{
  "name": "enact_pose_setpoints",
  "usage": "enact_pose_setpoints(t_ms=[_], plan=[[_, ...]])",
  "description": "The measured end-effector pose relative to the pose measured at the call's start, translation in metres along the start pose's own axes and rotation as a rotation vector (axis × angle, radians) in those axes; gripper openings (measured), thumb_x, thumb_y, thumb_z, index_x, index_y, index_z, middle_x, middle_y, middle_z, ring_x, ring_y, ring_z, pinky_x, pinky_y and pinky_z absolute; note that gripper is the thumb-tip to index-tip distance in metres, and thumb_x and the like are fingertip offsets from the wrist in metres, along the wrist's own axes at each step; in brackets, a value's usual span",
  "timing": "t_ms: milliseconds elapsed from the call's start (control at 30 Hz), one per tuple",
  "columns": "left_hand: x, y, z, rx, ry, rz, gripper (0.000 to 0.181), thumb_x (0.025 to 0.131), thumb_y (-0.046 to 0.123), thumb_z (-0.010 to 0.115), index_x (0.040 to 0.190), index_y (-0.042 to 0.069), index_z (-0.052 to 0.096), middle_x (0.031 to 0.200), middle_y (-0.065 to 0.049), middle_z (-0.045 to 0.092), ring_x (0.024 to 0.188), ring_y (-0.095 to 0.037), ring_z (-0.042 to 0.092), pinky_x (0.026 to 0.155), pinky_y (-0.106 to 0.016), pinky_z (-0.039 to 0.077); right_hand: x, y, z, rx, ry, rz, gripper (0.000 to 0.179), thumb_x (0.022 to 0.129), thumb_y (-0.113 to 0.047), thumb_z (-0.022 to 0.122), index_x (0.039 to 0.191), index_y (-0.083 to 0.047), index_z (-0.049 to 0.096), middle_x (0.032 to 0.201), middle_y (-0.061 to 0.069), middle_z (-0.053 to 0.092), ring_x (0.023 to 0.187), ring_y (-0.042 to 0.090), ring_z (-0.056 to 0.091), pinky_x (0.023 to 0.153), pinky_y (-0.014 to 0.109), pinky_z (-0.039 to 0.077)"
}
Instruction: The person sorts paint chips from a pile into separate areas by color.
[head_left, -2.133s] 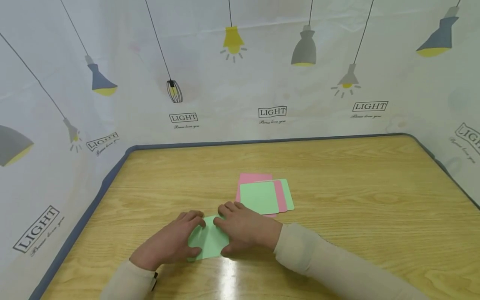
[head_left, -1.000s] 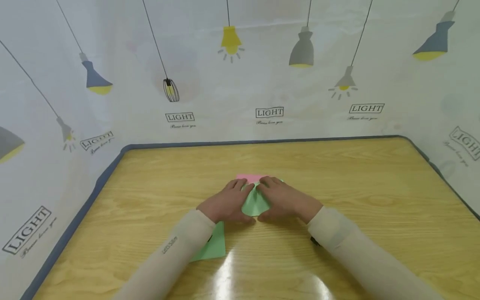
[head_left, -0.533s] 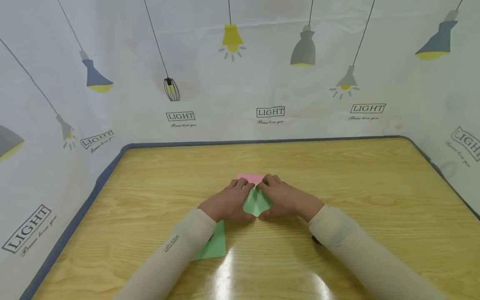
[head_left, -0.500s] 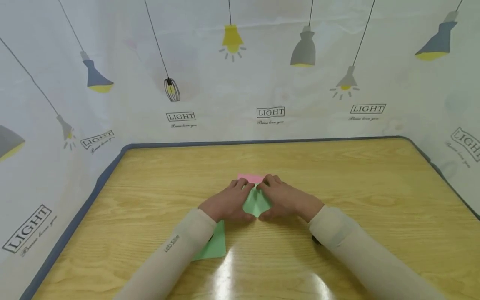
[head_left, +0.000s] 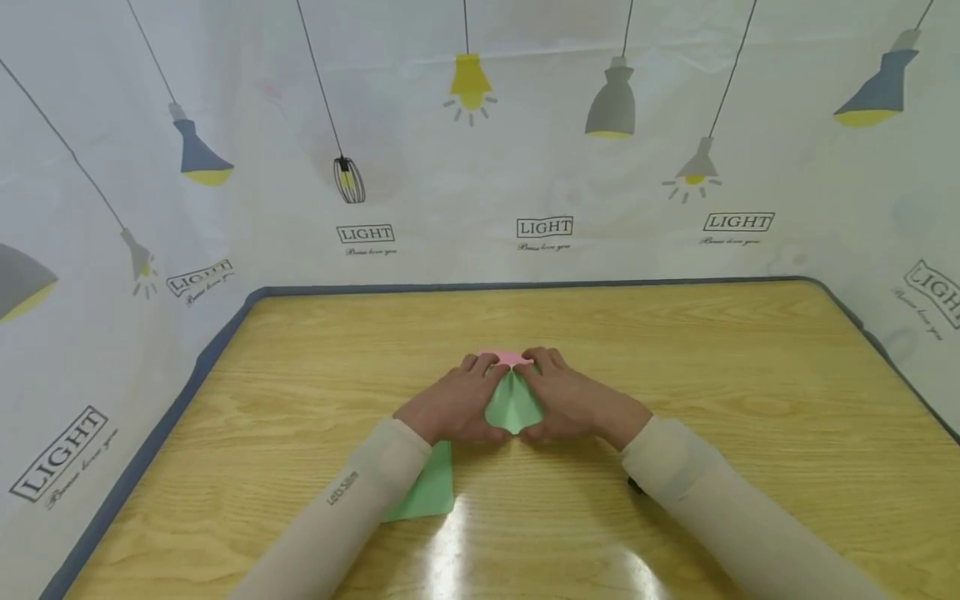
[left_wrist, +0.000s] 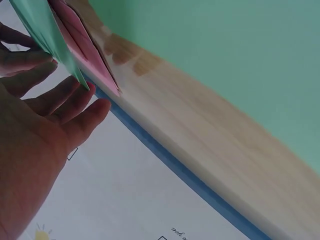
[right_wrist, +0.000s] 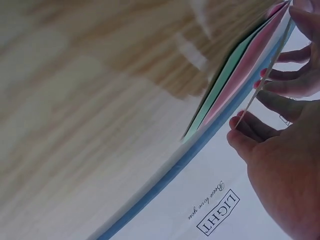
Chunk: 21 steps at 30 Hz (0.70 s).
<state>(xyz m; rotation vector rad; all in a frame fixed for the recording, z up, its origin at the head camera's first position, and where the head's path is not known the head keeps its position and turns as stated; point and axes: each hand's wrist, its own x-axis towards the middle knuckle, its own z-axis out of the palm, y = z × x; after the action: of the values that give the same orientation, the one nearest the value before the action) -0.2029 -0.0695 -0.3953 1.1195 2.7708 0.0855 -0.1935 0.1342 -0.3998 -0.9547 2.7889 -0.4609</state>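
My left hand point(head_left: 457, 406) and right hand point(head_left: 570, 404) hold a green paper sheet point(head_left: 513, 408) by its two sides, and it buckles in the middle. Pink paper point(head_left: 504, 357) shows just behind it in the head view. Seen from the left wrist, the held sheet point(left_wrist: 47, 35) stands above the table, apart from the pink sheets point(left_wrist: 82, 42). The right wrist view shows the held sheet edge-on in my right hand's point(right_wrist: 287, 155) fingers, with a green sheet point(right_wrist: 225, 75) and a pink sheet point(right_wrist: 245, 65) lying below.
Another green sheet point(head_left: 435, 487) lies on the wooden table point(head_left: 720, 400), partly hidden under my left forearm. Dark blue edging point(head_left: 525, 285) borders the table. White sheeting point(head_left: 450, 183) printed with lamps and "LIGHT" labels rises around it.
Both hands have left the nearer green sheet, moved up and right to the stack, and taken hold of its top green sheet. Over the last half second they barely move.
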Motion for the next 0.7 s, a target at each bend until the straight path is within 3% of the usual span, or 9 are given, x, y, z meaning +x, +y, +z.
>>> enact_pose_setpoints(t_ms=[300, 700], plan=[[-0.016, -0.003, -0.005, 0.024, 0.018, 0.009, 0.082, 0.083, 0.054, 0.072, 0.141, 0.004, 0.045, 0.140, -0.011, 0.040, 0.130, -0.032, 0.037, 0.104, -0.042, 0.038, 0.000, -0.008, -0.002, -0.006, 0.004, -0.053, 0.084, 0.080, -0.038, 0.079, 0.144, 0.000, 0.040, 0.144, 0.019, 0.033, 0.132, 0.033, 0.030, 0.097, 0.043, 0.045], [-0.073, -0.013, -0.014, -0.083, 0.111, -0.020, 0.074, 0.079, 0.046, 0.077, 0.135, 0.005, 0.051, 0.137, -0.014, 0.043, 0.124, -0.036, 0.042, 0.095, -0.042, 0.046, 0.005, -0.043, -0.003, -0.030, 0.013, -0.197, 0.079, 0.082, -0.045, 0.076, 0.143, -0.006, 0.044, 0.146, 0.017, 0.035, 0.134, 0.032, 0.033, 0.100, 0.041, 0.043]])
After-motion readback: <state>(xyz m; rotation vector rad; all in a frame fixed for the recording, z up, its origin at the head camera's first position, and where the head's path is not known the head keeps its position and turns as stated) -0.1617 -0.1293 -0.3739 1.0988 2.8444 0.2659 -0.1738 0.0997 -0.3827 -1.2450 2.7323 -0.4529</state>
